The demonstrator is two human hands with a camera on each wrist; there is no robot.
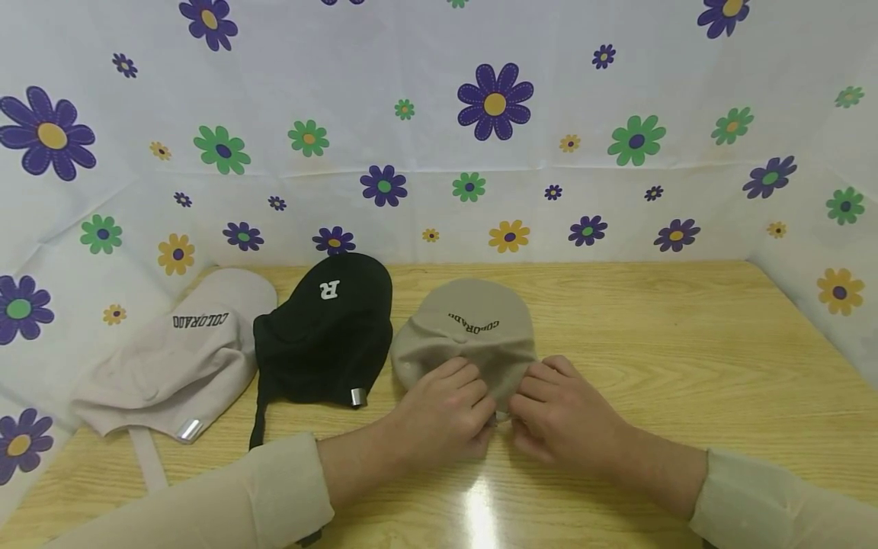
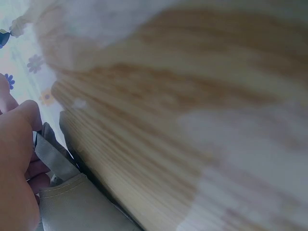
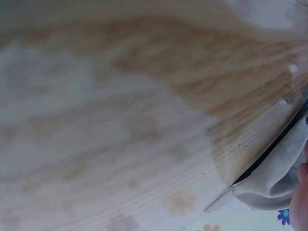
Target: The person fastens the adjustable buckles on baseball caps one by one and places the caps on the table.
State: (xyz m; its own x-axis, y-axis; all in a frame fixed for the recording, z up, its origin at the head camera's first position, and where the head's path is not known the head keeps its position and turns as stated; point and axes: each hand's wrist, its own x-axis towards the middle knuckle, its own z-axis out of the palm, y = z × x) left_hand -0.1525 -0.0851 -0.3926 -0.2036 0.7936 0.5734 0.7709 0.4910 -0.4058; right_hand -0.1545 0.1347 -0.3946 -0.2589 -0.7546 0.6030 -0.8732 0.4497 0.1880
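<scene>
A khaki baseball cap lies on the table with its brim toward the back and dark COLORADO lettering upside down to me. At its near edge my left hand grips the back of the cap with curled fingers. My right hand pinches the same edge just to the right. Between the two hands a bit of the strap fitting shows, mostly hidden by fingers. In the left wrist view, a strap of the cap runs into the fingers. The right wrist view catches the cap's side beside the fingertips.
To the left lie a black cap with a white R and a pale pinkish cap, both with straps hanging loose toward me. A flower-patterned sheet rises behind the wooden table.
</scene>
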